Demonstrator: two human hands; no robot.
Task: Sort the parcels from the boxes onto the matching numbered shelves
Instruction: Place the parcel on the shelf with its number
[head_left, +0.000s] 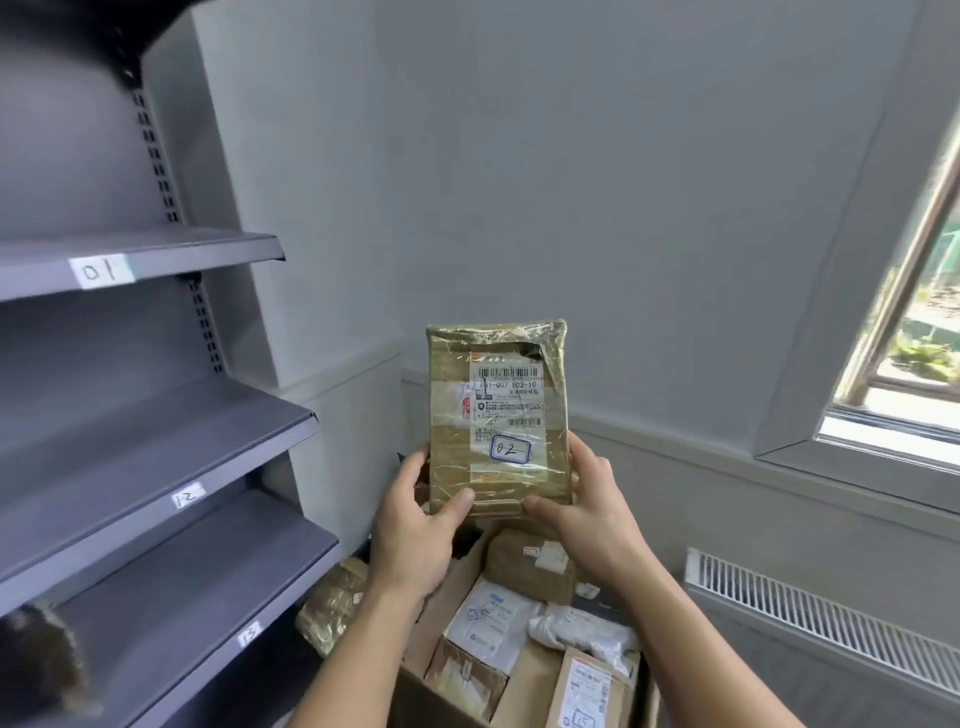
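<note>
A brown taped parcel with a white label marked "02" is held upright in front of me, above the box. My left hand grips its lower left edge and my right hand grips its lower right edge, thumbs on the front face. Below them stands an open cardboard box holding several more parcels, brown and white. At the left a grey shelf unit has a shelf tagged "01", one tagged "12" and one tagged "13".
A brown taped parcel lies between the shelf unit and the box. A blurred brown parcel sits on a lower shelf at far left. A radiator grille runs along the right wall under a window.
</note>
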